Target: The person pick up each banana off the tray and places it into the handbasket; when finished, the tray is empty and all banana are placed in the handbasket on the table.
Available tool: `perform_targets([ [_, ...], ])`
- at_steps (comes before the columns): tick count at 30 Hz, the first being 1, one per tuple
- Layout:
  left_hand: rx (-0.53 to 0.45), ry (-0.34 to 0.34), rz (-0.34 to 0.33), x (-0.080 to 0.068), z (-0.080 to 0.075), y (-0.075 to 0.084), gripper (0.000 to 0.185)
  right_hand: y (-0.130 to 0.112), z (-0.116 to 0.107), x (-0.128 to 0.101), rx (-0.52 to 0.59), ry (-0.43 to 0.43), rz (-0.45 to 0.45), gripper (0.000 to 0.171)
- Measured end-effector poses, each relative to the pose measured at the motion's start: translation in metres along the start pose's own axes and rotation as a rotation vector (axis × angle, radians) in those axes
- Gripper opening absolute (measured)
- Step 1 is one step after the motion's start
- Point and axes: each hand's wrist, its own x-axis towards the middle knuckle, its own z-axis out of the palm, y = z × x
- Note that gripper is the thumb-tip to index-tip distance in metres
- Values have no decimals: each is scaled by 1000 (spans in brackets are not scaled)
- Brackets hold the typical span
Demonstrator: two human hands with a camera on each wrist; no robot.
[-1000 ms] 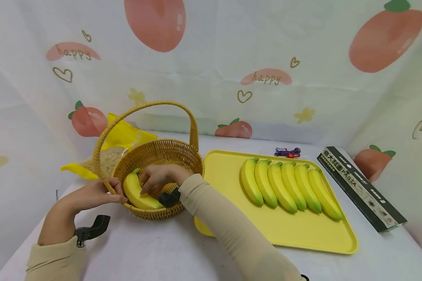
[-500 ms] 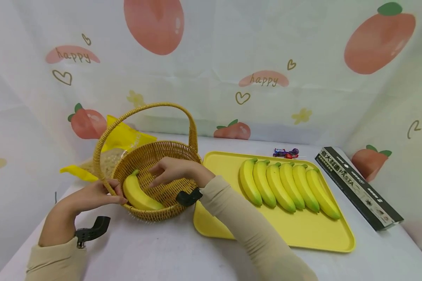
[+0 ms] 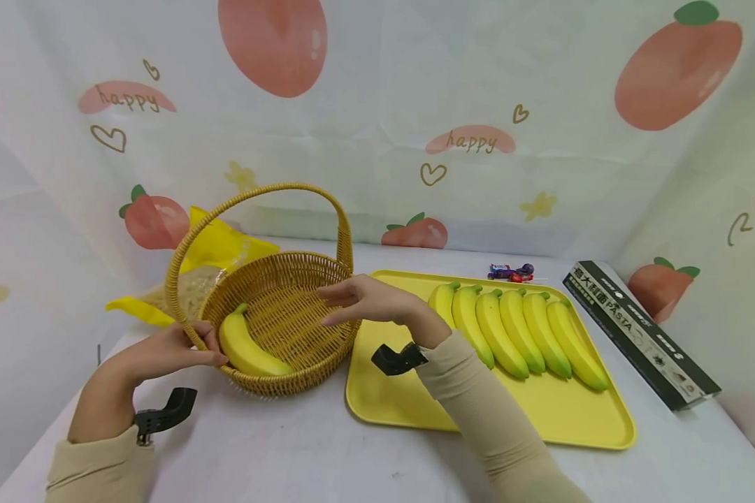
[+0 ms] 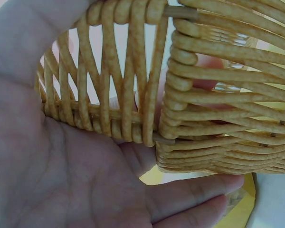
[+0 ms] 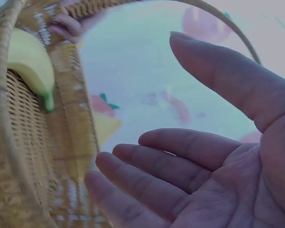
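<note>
A: What step is in hand?
B: It looks to me like loading bananas into the basket [image 3: 289, 314], at the gap between setting one in and taking up another. One banana [image 3: 247, 349] lies inside the basket, along its front left wall. Six bananas [image 3: 521, 332] lie in a row on the tray [image 3: 409, 405], just to the basket's right.

A: And the hands?
B: The left hand [image 3: 173, 349] grips the basket's left side, where the handle [image 3: 344, 244] meets the rim. The right hand [image 3: 374, 300] is near the basket's right rim, fingers straight, thumb apart, holding nothing.

A: What would the next move call for?
B: If it's another banana, probably a reach farther right of the basket, fingers curling round the row's nearest one without nudging its neighbour. The left hand's hold should keep the basket from tipping.

A: How do the materials look?
B: The basket is round, woven from thin tan strands with gaps between, its tall arch wound the same way. The bananas are smooth, curved, yellow with green ends; real or fake, I can't tell. The tray seems to be plastic, flat with rounded corners. Behind the basket's left side is a crinkled, partly clear bag [image 3: 214, 244].
</note>
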Motion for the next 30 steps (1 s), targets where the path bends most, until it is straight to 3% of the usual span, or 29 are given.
perform_targets([
  [9,-1,8,-5,1,1,-1,19,19,-22,-40,163,143,-58,60],
  [15,0,13,-15,0,1,-1,19,36,-26,-63,169,251,-94,64],
  [24,-1,16,0,1,1,-1,18,69,-20,-92,156,505,-51,65],
  [30,-9,9,-4,0,1,0,19,89,-14,-101,139,626,15,66],
])
